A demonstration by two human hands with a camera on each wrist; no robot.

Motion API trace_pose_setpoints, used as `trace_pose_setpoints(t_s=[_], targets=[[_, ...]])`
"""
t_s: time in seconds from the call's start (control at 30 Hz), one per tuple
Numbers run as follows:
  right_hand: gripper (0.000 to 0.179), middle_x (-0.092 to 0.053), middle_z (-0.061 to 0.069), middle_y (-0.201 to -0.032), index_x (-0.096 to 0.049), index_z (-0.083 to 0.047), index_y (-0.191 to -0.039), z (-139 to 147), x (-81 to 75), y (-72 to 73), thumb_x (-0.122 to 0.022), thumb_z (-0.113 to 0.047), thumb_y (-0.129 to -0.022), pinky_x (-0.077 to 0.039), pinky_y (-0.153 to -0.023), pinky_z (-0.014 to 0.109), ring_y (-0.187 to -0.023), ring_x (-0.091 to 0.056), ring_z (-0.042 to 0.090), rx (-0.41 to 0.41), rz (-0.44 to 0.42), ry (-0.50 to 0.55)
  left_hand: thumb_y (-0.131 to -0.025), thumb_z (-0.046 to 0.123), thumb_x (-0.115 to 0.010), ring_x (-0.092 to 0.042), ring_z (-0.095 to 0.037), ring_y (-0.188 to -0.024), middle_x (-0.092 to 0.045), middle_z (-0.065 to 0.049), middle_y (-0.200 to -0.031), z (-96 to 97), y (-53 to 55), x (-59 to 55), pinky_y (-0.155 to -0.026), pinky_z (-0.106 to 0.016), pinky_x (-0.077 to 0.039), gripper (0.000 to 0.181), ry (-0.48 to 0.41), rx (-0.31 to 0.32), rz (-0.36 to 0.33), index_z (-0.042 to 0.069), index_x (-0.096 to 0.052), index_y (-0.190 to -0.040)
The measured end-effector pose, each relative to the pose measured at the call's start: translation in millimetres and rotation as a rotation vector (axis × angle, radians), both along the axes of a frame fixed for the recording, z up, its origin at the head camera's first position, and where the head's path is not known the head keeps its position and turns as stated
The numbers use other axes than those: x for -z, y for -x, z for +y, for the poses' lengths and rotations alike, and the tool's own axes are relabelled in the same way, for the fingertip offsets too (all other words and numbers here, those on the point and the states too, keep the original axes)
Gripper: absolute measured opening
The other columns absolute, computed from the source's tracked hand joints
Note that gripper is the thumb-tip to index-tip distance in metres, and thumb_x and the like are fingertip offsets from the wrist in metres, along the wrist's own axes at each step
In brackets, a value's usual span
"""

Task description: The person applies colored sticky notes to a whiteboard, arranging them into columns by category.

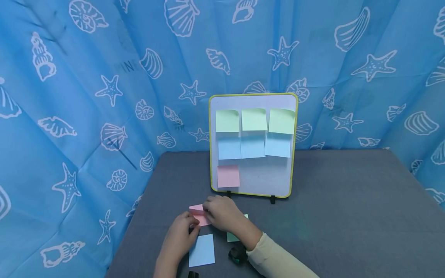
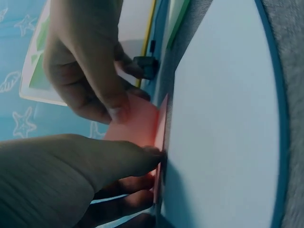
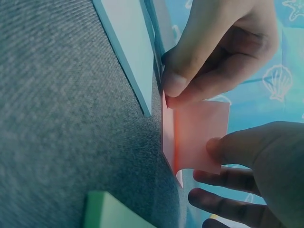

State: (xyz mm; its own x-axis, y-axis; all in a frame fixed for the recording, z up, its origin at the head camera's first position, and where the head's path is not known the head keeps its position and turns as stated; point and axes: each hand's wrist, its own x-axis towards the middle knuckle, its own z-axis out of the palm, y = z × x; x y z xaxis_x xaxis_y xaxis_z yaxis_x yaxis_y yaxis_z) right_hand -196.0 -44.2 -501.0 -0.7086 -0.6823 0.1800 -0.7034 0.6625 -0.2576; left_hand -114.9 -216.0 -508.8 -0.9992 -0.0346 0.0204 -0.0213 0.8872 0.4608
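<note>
A pink sticky-note pad (image 1: 205, 221) lies on the table, its top sheet (image 3: 203, 133) folded up and bent away from the stack. My left hand (image 1: 179, 235) pinches the pad at its near left edge, thumb on top. With thumb and fingers my right hand (image 1: 224, 212) pinches the raised sheet, as the right wrist view shows. Just below is a blue sticky-note pad (image 1: 202, 251). Partly hidden under the right forearm lies a green pad (image 1: 233, 236).
A yellow-framed whiteboard (image 1: 264, 177) stands behind the hands on black feet. Green notes (image 1: 227, 121) form its top row, blue notes (image 1: 229, 148) the middle one, and a single pink note (image 1: 228, 176) is at lower left. A shell-patterned curtain (image 1: 139, 96) hangs behind.
</note>
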Motion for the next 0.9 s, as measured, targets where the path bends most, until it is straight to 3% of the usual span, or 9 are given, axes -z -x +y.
trace_pose_setpoints(t_s=[0.23, 0.53, 0.73, 0.9], targets=[[0.014, -0.076, -0.005, -0.099, -0.081, -0.020, -0.110, 1.4, -1.3, -0.9, -0.073, -0.027, -0.101, -0.055, -0.074, 0.026, -0.082, -0.063, 0.010, 0.017, 0.010, 0.009, -0.088, 0.017, -0.088, -0.061, -0.008, -0.080, -0.069, 0.004, -0.093, 7.1, 2.0, 4.3, -0.076, -0.033, -0.062, 0.014, 0.049, -0.046, 0.067, 0.013, -0.082, -0.100], [0.013, -0.075, -0.005, -0.094, -0.081, -0.020, -0.109, 2.4, -4.8, 4.6, -0.072, -0.026, -0.102, -0.056, -0.076, 0.026, -0.080, -0.064, 0.010, 0.036, 0.008, 0.039, -0.086, 0.019, -0.089, -0.060, -0.006, -0.075, -0.070, 0.004, -0.090, 4.4, 3.2, 4.6, -0.069, -0.031, -0.058, 0.012, 0.103, -0.017, 0.124, 0.014, -0.082, -0.095], [0.012, -0.077, -0.004, -0.097, -0.081, -0.020, -0.108, 7.3, -6.7, 8.7, -0.073, -0.026, -0.102, -0.060, -0.079, 0.031, -0.086, -0.070, 0.013, 0.052, 0.027, 0.075, -0.086, 0.029, -0.090, -0.057, -0.007, -0.075, -0.070, 0.004, -0.090, 6.8, 5.0, 3.6, -0.070, -0.031, -0.055, 0.019, 0.080, -0.054, 0.085, 0.014, -0.083, -0.095], [0.010, -0.075, -0.005, -0.094, -0.080, -0.021, -0.106, 11.3, -4.2, 11.0, -0.072, -0.025, -0.102, -0.059, -0.075, 0.030, -0.083, -0.068, 0.012, 0.064, 0.026, 0.081, -0.085, 0.030, -0.091, -0.057, -0.009, -0.074, -0.069, 0.002, -0.089, 10.4, 4.5, 1.8, -0.069, -0.031, -0.054, 0.022, 0.060, -0.073, 0.055, 0.012, -0.084, -0.094]])
